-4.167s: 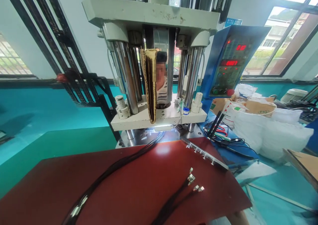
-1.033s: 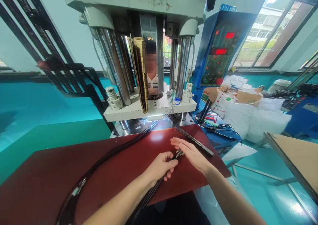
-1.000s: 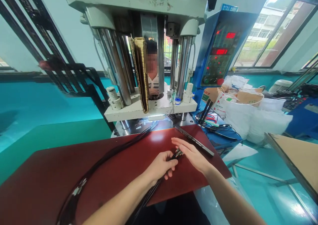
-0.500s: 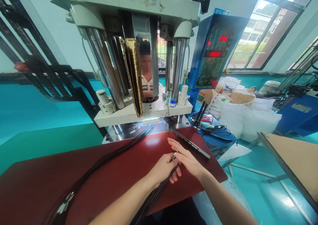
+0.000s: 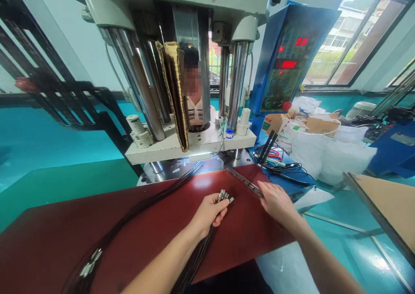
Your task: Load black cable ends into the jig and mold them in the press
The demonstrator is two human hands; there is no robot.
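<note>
My left hand [image 5: 210,214] is closed around a bundle of black cables [image 5: 198,257]. Several silver metal connectors [image 5: 224,195] stick out past its thumb and fingers, and the cables trail down toward the front edge of the table. To the right, my right hand [image 5: 277,201] has its fingers over the near end of a long, narrow metal bar [image 5: 244,180], which lies slantwise on the dark red tabletop [image 5: 155,229]. That end of the bar is hidden under the hand.
A press [image 5: 191,147] stands behind the table, with folded cardboard [image 5: 178,99] on it. Another black cable bundle [image 5: 129,216] with metal ends curves across the left side. Beside a blue control box [image 5: 292,65], tools and cables lie on a blue surface [image 5: 292,183]. A person [image 5: 194,91] sits behind the press.
My right hand has left the connectors and moved right onto the metal bar. My left hand keeps the cables, its connectors now showing more plainly. The view has shifted slightly.
</note>
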